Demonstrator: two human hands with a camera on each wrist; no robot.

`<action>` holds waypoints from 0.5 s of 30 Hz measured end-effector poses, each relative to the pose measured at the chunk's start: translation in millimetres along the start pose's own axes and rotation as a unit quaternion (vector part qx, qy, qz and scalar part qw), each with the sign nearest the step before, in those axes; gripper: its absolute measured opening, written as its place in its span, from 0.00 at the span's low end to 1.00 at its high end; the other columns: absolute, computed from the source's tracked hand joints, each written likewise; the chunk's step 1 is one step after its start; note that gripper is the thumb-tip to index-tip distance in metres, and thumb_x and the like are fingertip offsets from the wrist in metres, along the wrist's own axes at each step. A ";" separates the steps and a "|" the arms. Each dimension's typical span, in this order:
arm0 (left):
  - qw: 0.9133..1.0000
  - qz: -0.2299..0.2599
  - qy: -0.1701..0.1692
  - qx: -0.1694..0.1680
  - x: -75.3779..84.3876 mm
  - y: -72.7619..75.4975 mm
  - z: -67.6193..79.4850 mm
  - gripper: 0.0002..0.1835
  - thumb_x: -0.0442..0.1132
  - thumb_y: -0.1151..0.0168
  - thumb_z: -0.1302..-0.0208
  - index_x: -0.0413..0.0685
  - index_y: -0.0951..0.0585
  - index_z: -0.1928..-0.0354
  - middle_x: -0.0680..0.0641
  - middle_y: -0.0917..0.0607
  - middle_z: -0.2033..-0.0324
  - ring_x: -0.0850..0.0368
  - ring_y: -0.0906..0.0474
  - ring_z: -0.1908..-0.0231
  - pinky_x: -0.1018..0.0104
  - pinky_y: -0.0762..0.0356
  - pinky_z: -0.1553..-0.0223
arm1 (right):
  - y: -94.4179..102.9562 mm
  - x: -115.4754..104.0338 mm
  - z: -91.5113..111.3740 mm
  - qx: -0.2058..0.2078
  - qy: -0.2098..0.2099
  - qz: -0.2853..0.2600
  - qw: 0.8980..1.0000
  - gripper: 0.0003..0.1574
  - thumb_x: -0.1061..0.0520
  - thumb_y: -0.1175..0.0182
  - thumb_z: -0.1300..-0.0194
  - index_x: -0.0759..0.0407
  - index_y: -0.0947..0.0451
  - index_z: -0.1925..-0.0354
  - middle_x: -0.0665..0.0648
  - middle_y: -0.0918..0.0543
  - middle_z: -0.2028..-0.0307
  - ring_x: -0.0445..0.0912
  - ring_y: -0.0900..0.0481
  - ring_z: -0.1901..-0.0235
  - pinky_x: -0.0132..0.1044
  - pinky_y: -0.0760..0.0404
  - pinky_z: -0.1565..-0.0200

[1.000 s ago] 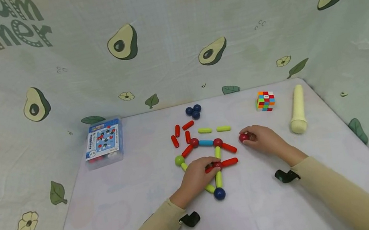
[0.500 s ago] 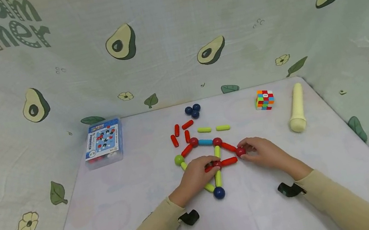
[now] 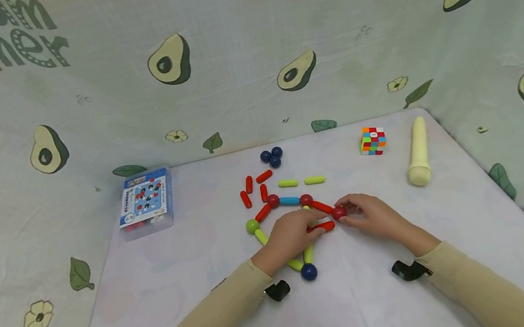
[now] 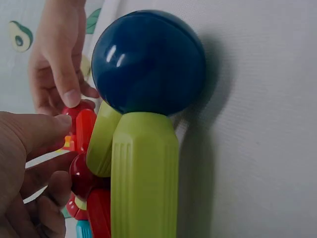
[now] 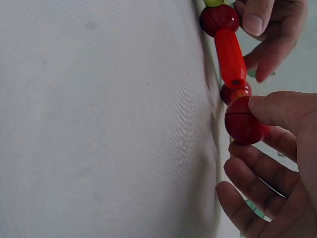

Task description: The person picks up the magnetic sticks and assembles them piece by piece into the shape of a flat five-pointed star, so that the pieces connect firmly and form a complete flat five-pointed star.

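My right hand pinches a red ball at the end of a red rod. This rod joins a flat loop of magnetic rods and balls, including a light blue rod, a green ball and a dark blue ball. Over the loop's middle, my left hand has thumb and index finger spread about a second red rod; that rod's free end points toward the pinched ball. The right wrist view shows this rod running from a central red ball, beside the left fingers.
Several loose red rods, two yellow-green rods and three dark blue balls lie behind the loop. A boxed set stands at left. At right are a puzzle cube and a pale yellow stick with a rounded end.
My right hand brought the red ball toward me and left, onto the end of the upper red rod. My left hand slid right from the central red ball toward the second red rod.
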State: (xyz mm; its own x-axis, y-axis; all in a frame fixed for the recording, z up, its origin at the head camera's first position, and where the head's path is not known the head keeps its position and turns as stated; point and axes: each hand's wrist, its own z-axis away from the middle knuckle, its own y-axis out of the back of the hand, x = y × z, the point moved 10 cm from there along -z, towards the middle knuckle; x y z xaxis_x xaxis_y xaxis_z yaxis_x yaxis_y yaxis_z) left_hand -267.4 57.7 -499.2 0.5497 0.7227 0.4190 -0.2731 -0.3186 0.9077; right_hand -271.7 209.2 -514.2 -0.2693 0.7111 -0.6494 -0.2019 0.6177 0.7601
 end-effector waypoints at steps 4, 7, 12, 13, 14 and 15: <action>1.000 0.000 0.001 -0.018 2.4 -6.5 -8.2 0.17 0.49 0.31 0.32 0.61 0.14 0.42 0.60 0.11 0.56 0.67 0.27 0.74 0.74 0.31 0.74 | -0.4 1.6 1.5 0.004 -0.001 -0.010 1.000 0.24 0.53 0.30 0.34 0.57 0.21 0.42 0.52 0.15 0.52 0.47 0.17 0.53 0.50 0.18 0.47; 1.000 -0.002 0.004 -0.021 0.5 -9.3 -9.7 0.16 0.48 0.30 0.33 0.59 0.12 0.45 0.60 0.11 0.56 0.68 0.26 0.71 0.76 0.31 0.72 | -1.3 2.1 1.6 0.007 -0.004 -0.009 1.000 0.24 0.52 0.30 0.34 0.56 0.21 0.42 0.51 0.15 0.52 0.46 0.17 0.53 0.49 0.18 0.47; 1.000 0.005 0.003 -0.018 -1.9 -10.2 -10.7 0.15 0.48 0.29 0.34 0.59 0.11 0.47 0.60 0.11 0.56 0.68 0.25 0.69 0.77 0.29 0.69 | -0.1 2.4 2.2 0.017 -0.003 -0.007 1.000 0.24 0.53 0.29 0.35 0.56 0.20 0.43 0.51 0.15 0.53 0.45 0.17 0.54 0.48 0.18 0.48; 1.000 0.008 0.003 -0.016 -2.3 -9.8 -10.5 0.14 0.48 0.29 0.34 0.59 0.11 0.47 0.60 0.11 0.57 0.67 0.25 0.69 0.77 0.29 0.69 | 0.0 2.4 2.2 0.018 -0.001 -0.008 1.000 0.24 0.53 0.29 0.35 0.56 0.20 0.43 0.51 0.15 0.53 0.45 0.17 0.54 0.48 0.18 0.48; 1.000 0.009 0.004 -0.014 -2.7 -9.8 -10.5 0.14 0.48 0.30 0.34 0.59 0.11 0.47 0.60 0.11 0.57 0.67 0.26 0.70 0.77 0.29 0.69 | -0.1 2.4 2.2 0.019 0.001 -0.011 1.000 0.24 0.53 0.29 0.35 0.56 0.20 0.43 0.51 0.15 0.52 0.46 0.17 0.54 0.49 0.18 0.48; 1.000 0.010 0.004 -0.011 -3.0 -9.4 -10.2 0.14 0.47 0.30 0.34 0.59 0.11 0.48 0.60 0.11 0.58 0.68 0.26 0.70 0.77 0.29 0.69 | -0.7 2.9 2.0 0.019 0.002 -0.014 1.000 0.24 0.53 0.29 0.35 0.56 0.20 0.43 0.52 0.15 0.52 0.46 0.17 0.54 0.49 0.18 0.48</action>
State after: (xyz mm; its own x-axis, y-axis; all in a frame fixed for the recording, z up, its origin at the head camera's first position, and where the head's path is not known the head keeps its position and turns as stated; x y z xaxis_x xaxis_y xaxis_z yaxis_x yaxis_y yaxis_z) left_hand -274.5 64.8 -509.2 0.5372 0.7218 0.4363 -0.3015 -0.3187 0.8986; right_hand -270.4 211.5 -516.6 -0.2680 0.6920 -0.6703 -0.1740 0.6496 0.7401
